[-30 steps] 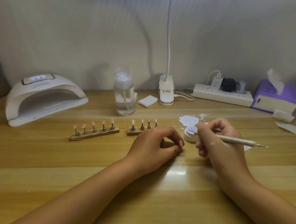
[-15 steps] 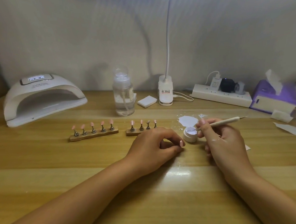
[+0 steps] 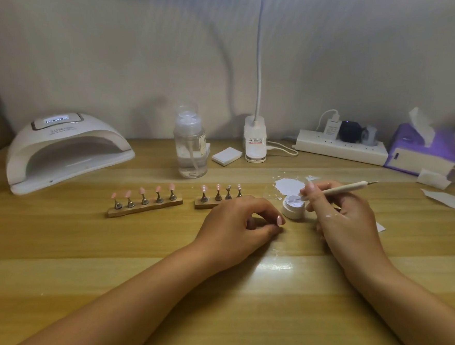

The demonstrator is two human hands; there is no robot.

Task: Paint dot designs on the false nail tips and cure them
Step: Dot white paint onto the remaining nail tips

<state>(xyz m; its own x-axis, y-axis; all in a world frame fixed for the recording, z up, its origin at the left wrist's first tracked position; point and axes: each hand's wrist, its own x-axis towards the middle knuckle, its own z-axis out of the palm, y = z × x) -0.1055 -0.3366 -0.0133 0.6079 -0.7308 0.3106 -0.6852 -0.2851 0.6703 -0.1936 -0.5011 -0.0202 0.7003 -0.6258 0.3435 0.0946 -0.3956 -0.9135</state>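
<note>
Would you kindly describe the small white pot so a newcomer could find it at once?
From the white curing lamp at far left, follow the two wooden strips of nail tips rightward. Just past the second strip, between the left hand and right hand, sits the small white pot. It alone is a round open tub, with the dotting pen tip in it.
</note>
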